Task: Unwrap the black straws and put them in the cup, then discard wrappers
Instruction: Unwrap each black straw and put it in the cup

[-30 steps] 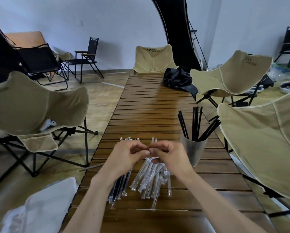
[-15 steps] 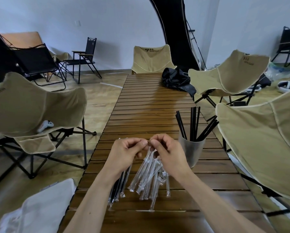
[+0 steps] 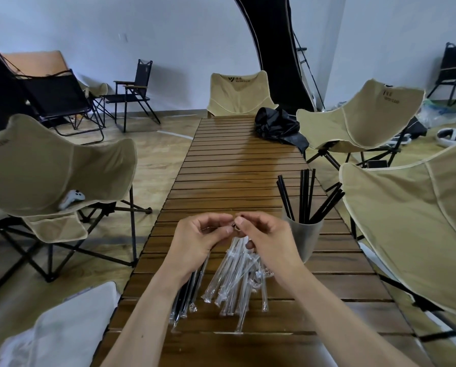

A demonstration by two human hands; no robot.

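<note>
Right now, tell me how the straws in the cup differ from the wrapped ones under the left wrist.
The straws in the cup are bare; the wrapped straws sit in clear sleeves.
The cup's straws stand upright and fan out of the cup; the wrapped ones lie flat on the table.
Both sets are black.
</note>
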